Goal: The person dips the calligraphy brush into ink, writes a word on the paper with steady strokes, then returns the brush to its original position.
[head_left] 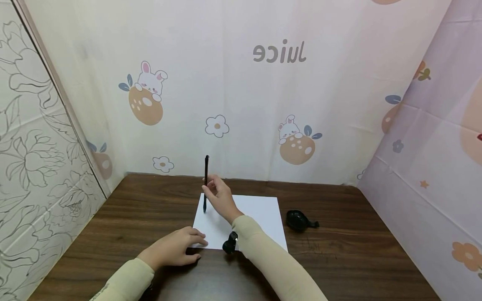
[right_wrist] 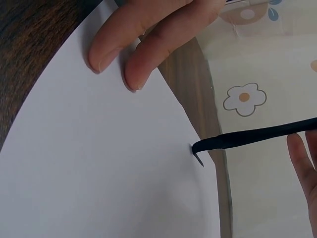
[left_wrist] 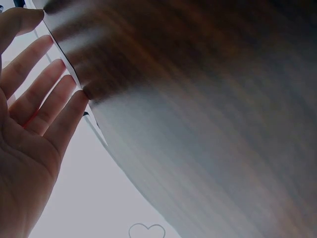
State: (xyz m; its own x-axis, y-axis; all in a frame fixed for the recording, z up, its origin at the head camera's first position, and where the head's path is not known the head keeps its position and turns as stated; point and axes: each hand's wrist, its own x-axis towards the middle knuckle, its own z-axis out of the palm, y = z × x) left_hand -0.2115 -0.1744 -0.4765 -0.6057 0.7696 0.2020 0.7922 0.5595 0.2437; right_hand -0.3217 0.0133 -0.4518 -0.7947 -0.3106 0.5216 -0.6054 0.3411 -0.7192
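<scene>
My right hand (head_left: 221,196) pinches a thin black writing brush (head_left: 206,171) between thumb and fingers, holding it nearly upright. Its dark tip (right_wrist: 198,147) comes down at the left part of a white sheet of paper (head_left: 260,217). Beside the tip, a short thin dark line shows in the right wrist view. My left hand (head_left: 178,246) rests with loosely extended fingers at the paper's lower left corner, the thumb on the wood. Fingertips (right_wrist: 136,82) of that hand lie over the sheet's edge in the right wrist view.
A black rounded object (head_left: 297,220) with a short stubby end lies on the brown wooden table (head_left: 339,251), right of the paper. A printed curtain (head_left: 241,83) hangs behind the table, and more patterned cloth stands along both sides.
</scene>
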